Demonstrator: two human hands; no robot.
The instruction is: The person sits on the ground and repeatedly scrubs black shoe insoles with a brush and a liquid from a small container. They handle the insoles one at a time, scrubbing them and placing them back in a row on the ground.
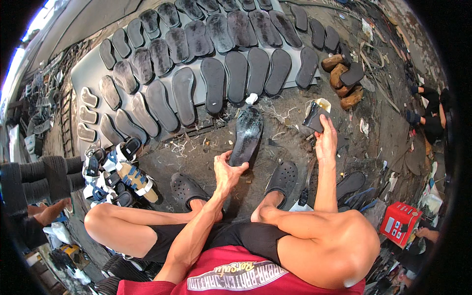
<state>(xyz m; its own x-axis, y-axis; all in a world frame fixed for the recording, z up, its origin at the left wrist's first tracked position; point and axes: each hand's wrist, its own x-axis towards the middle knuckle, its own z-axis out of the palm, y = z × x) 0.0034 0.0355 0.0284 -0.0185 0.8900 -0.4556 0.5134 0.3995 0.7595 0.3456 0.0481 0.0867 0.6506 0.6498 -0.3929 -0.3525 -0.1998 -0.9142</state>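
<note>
Black and glossy at its far end, a shoe sole (248, 129) lies in the middle of the head view, on the dark, thread-strewn ground. The left hand (229, 172) is clamped on its near end, thumb on the right and fingers on the left. Farther right, the right hand (326, 140) is closed on a dark pad (314, 118), apart from the sole; a pale yellowish piece (323, 104) shows just behind the pad. A small white scrap (251, 99) is just beyond the sole's far end.

On the far side, rows of dark soles (237, 71) are laid out on a grey sheet (196, 93). Brown blocks (339, 78) are heaped to their right. Strapped sandals (132, 179) are piled on the left. Nearer, grey perforated clogs (282, 178) are on the person's feet, and a red box (400, 223) stands on the near right.
</note>
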